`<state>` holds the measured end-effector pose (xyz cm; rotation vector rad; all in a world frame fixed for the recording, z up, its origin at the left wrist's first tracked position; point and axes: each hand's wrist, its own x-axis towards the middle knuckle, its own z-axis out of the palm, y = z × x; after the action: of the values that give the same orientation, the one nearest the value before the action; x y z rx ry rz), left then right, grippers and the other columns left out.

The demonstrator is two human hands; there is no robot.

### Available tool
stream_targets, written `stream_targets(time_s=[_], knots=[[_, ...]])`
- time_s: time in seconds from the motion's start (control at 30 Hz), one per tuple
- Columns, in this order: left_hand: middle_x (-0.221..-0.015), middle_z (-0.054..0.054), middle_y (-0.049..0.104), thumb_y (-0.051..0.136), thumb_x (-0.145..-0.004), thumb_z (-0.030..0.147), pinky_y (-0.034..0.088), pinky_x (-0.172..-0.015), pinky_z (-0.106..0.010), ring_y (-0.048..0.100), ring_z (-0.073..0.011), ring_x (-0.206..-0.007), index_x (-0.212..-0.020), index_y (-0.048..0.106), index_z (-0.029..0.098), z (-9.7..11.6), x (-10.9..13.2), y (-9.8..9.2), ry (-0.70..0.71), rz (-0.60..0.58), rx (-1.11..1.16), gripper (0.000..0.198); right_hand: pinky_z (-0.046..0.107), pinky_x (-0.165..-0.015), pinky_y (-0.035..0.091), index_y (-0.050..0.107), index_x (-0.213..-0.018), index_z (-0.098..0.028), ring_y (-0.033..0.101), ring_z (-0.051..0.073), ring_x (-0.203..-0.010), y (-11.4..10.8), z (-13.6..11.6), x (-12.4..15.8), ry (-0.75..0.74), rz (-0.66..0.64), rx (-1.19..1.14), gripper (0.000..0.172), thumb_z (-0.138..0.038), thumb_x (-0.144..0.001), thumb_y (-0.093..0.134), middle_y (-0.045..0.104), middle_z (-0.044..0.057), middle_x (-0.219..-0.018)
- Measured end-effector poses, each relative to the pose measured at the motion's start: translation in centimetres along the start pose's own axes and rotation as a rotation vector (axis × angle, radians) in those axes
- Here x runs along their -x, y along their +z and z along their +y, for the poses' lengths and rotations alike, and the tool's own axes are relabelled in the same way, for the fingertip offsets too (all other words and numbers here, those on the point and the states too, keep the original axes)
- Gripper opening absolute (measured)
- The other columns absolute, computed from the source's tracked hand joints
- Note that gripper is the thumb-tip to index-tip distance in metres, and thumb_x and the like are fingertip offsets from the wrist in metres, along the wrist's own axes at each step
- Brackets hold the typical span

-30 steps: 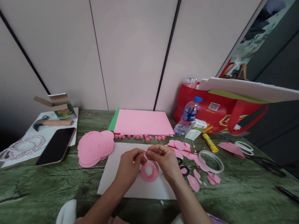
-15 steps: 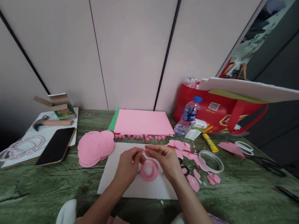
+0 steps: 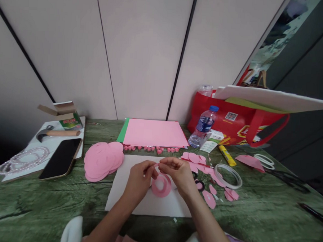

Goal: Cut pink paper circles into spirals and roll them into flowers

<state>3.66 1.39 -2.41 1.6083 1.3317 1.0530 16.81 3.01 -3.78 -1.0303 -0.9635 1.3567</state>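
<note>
Both hands meet above a white sheet (image 3: 125, 198) at the middle of the table. My left hand (image 3: 140, 177) pinches one end of a thin pink paper strip (image 3: 156, 165). My right hand (image 3: 176, 172) holds the strip's other end, its fingertips close to the left ones. Most of the strip is hidden by the fingers. Just below them, a pink paper spiral (image 3: 161, 193) hangs or lies over the sheet; whether it joins the strip I cannot tell. Behind the sheet runs a row of small rolled pink paper roses (image 3: 149, 148).
Left are pink paper discs (image 3: 102, 161), a phone (image 3: 62, 159), a hammer (image 3: 63, 133) and a bead string (image 3: 26, 159). Right are paper scraps (image 3: 208, 198), a tape roll (image 3: 239, 181), a glue stick (image 3: 227, 155), scissors (image 3: 285, 178), a bottle (image 3: 201, 128) and a red bag (image 3: 231, 128).
The fingertips of both hands have shifted slightly on the pink strip, with the right fingers curled in more. The rest of the table looks the same.
</note>
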Motion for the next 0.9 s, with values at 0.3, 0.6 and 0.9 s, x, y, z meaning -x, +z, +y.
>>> stream_targets(time_s=[0.3, 0.6, 0.9], knots=[[-0.057, -0.002, 0.061, 0.041, -0.077, 0.023, 0.043, -0.059, -0.025, 0.056, -0.0148, -0.057, -0.069, 0.061, 0.015, 0.07, -0.13, -0.06, 0.003, -0.001, -0.027, 0.023, 0.023, -0.054, 0.047, 0.069, -0.064, -0.016, 0.059, 0.013, -0.054, -0.27, 0.08, -0.09, -0.009, 0.013, 0.059, 0.019, -0.024, -0.048, 0.076, 0.067, 0.002, -0.057], [-0.055, -0.001, 0.059, 0.041, -0.077, 0.023, 0.041, -0.059, -0.024, 0.054, -0.0143, -0.055, -0.070, 0.062, 0.016, -0.20, -0.34, -0.15, 0.010, 0.037, -0.062, 0.023, 0.029, -0.064, 0.050, 0.071, -0.074, -0.017, 0.063, 0.017, -0.065, -0.04, -0.15, -0.02, -0.017, -0.052, 0.075, 0.022, -0.026, -0.054, 0.073, 0.070, 0.005, -0.069], [-0.054, 0.000, 0.059, 0.042, -0.075, 0.021, 0.040, -0.057, -0.024, 0.053, -0.0134, -0.053, -0.063, 0.060, 0.016, 0.02, -0.19, -0.08, -0.013, 0.028, -0.053, 0.022, 0.022, -0.054, 0.047, 0.068, -0.066, -0.017, 0.058, 0.010, -0.052, -0.02, 0.07, -0.06, 0.001, -0.021, -0.012, 0.019, -0.023, -0.050, 0.075, 0.066, 0.000, -0.057]])
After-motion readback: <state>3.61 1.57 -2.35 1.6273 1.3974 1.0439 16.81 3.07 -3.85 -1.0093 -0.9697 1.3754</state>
